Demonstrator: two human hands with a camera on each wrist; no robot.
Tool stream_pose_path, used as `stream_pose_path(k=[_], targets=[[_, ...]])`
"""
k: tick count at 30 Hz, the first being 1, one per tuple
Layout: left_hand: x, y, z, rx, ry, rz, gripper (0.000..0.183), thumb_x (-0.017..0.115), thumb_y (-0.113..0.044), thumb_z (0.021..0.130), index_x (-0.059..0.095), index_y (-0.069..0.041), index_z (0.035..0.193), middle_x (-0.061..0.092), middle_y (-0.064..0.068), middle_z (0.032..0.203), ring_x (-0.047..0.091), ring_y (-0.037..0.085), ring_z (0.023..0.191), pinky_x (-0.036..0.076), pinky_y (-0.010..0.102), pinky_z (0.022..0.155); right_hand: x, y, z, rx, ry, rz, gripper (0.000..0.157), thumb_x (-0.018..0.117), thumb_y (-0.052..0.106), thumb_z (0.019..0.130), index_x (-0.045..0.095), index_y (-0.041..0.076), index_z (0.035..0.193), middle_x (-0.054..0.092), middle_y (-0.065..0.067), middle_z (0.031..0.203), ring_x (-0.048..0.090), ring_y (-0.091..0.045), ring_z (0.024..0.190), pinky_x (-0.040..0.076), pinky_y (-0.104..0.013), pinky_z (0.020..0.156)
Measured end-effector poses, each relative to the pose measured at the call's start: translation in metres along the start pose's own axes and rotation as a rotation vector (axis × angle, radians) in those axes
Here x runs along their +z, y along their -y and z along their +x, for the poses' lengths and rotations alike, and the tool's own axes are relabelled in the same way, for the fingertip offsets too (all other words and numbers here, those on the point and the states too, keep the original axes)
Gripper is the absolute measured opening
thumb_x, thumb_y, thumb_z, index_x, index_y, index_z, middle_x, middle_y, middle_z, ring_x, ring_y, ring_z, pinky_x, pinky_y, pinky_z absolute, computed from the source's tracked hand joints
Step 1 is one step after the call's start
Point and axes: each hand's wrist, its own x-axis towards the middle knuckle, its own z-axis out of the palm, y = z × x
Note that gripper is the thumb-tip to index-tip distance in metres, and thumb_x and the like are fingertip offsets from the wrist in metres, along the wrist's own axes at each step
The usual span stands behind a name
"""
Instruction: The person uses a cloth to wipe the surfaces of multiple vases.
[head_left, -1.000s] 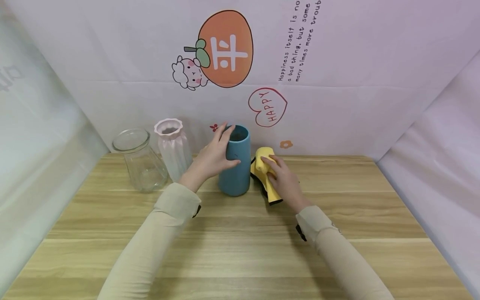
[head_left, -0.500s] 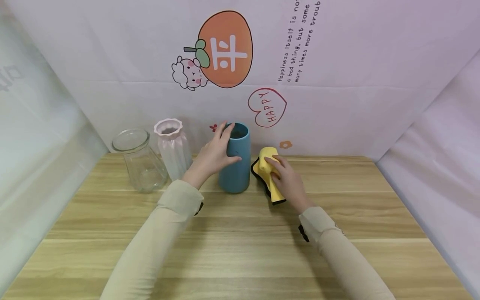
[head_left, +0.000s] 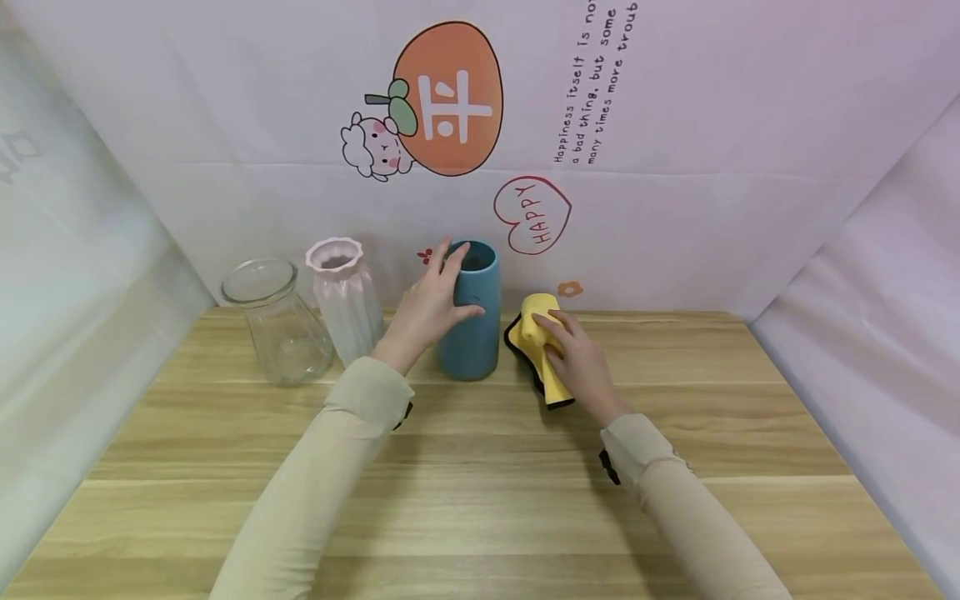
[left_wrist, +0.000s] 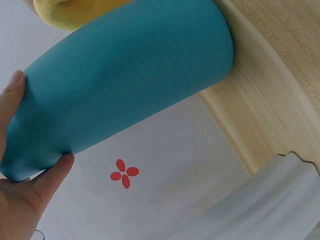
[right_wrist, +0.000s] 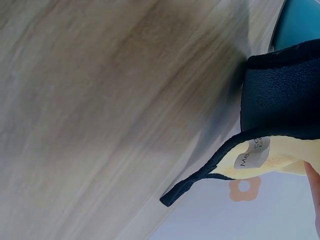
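I have the blue vase (head_left: 472, 333) upright, the left hand (head_left: 426, 310) clamped round its top — the right hand (head_left: 582, 360) pinches a yellow cloth (head_left: 536, 350). A pink-white vase (head_left: 347, 308) and glass jar (head_left: 288, 337) stand left of the left hand.

Head view downward — wrist views close.

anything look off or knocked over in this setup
Yes, the backdrop: its lettering, including HAPPY in the heart, runs sideways, as if it were hung turned. Nothing looks spilled or toppled; the blue vase is upright.
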Motion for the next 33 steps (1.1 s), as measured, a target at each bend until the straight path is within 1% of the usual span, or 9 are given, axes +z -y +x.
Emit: stream_pose_path(k=[6,11,13,18,22,28,33], targets=[[0.003,0.0,0.003,-0.002,-0.026,0.013,0.09,0.074,-0.037,0.08,0.024,-0.017,0.152,0.013,0.013,0.16,0.048,0.037,0.13,0.05,0.051,0.094,-0.003,0.0,-0.001,0.011,-0.005,-0.001,0.049,0.067,-0.006,0.082,0.06,0.009,0.128,0.056,-0.023,0.129,0.06,-0.026,0.064,0.049,-0.034,0.053],[0.005,-0.001,0.005,-0.019,-0.028,0.016,0.09,0.074,-0.037,0.08,0.024,-0.017,0.151,0.014,0.013,0.16,0.049,0.038,0.129,0.05,0.05,0.095,-0.004,-0.003,-0.003,0.024,-0.013,-0.011,0.049,0.068,-0.006,0.081,0.06,0.008,0.127,0.056,-0.022,0.129,0.065,-0.03,0.074,0.052,-0.037,0.057],[0.005,0.0,0.006,-0.025,-0.028,0.015,0.09,0.074,-0.037,0.08,0.024,-0.017,0.151,0.013,0.012,0.16,0.049,0.038,0.129,0.05,0.05,0.095,-0.004,-0.004,-0.004,0.026,-0.017,-0.015,0.049,0.068,-0.006,0.081,0.06,0.008,0.127,0.056,-0.022,0.129,0.065,-0.031,0.075,0.052,-0.038,0.057],[0.006,0.0,0.009,-0.04,-0.026,0.028,0.09,0.074,-0.038,0.08,0.023,-0.018,0.152,0.013,0.011,0.161,0.05,0.037,0.129,0.052,0.05,0.092,-0.007,-0.005,-0.005,0.025,-0.023,-0.016,0.049,0.069,-0.006,0.081,0.06,0.008,0.127,0.056,-0.022,0.128,0.063,-0.029,0.069,0.051,-0.037,0.055],[0.005,0.001,0.011,-0.049,-0.027,0.052,0.093,0.073,-0.04,0.08,0.019,-0.019,0.153,0.013,0.01,0.161,0.05,0.036,0.129,0.054,0.05,0.086,-0.008,-0.006,-0.005,0.025,-0.019,-0.008,0.049,0.068,-0.006,0.081,0.06,0.008,0.127,0.056,-0.022,0.129,0.063,-0.03,0.071,0.052,-0.037,0.057],[0.004,0.003,0.016,-0.071,-0.015,0.074,0.095,0.072,-0.043,0.081,0.016,-0.02,0.154,0.011,0.009,0.162,0.047,0.037,0.131,0.053,0.051,0.088,-0.008,-0.006,-0.004,0.02,-0.015,-0.012,0.049,0.068,-0.005,0.081,0.06,0.008,0.127,0.056,-0.022,0.129,0.055,-0.022,0.059,0.045,-0.031,0.052],[0.003,0.004,0.019,-0.094,-0.015,0.091,0.094,0.071,-0.043,0.081,0.015,-0.021,0.154,0.01,0.009,0.162,0.045,0.037,0.133,0.051,0.051,0.092,-0.009,-0.006,-0.004,0.011,-0.019,-0.021,0.049,0.069,-0.005,0.081,0.06,0.008,0.127,0.056,-0.023,0.128,0.053,-0.02,0.057,0.043,-0.029,0.05]])
